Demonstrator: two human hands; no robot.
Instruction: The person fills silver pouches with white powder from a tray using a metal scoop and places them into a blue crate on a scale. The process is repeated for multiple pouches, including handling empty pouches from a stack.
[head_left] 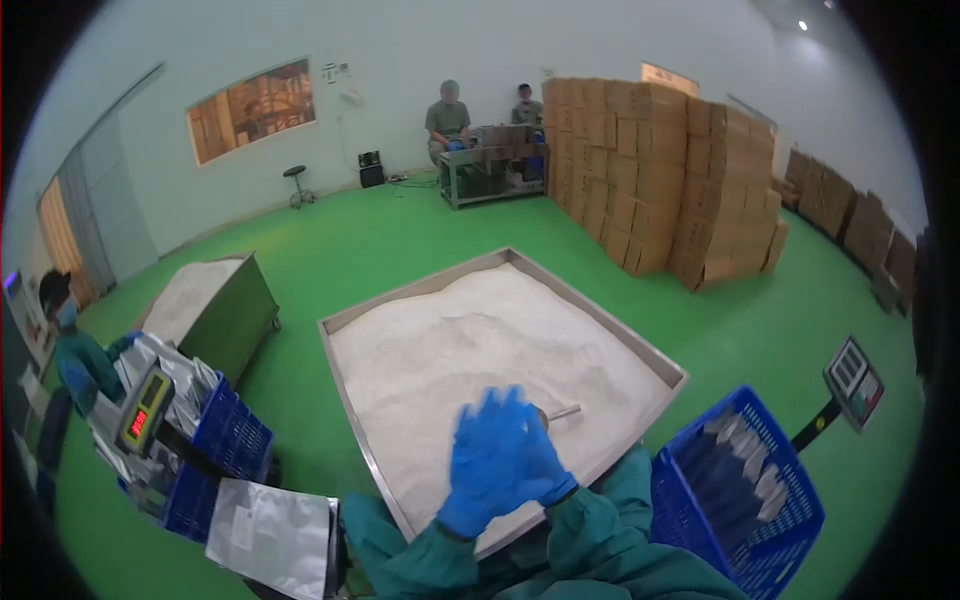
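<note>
My left hand [485, 460] and my right hand [546, 466], both in blue gloves, meet palm to palm above a wide metal tray [362, 440]. The left hand's fingers are stretched out and slightly smeared by motion; the right hand's fingers are partly hidden behind it. Neither hand shows anything in it. White powder [470, 345] fills the tray, heaped unevenly. Just beyond my right hand, a metal scoop [564, 411] lies in the powder, its handle pointing right and the rest mostly hidden.
A silver bag [270, 530] lies on a scale beside a lit display [146, 411]. Blue baskets hold silver bags [232, 425] and dark packs [810, 500]. Another display [853, 383] stands right. A co-worker [85, 345] stands by a second powder cart [235, 315]. Stacked cartons [640, 170] rise behind.
</note>
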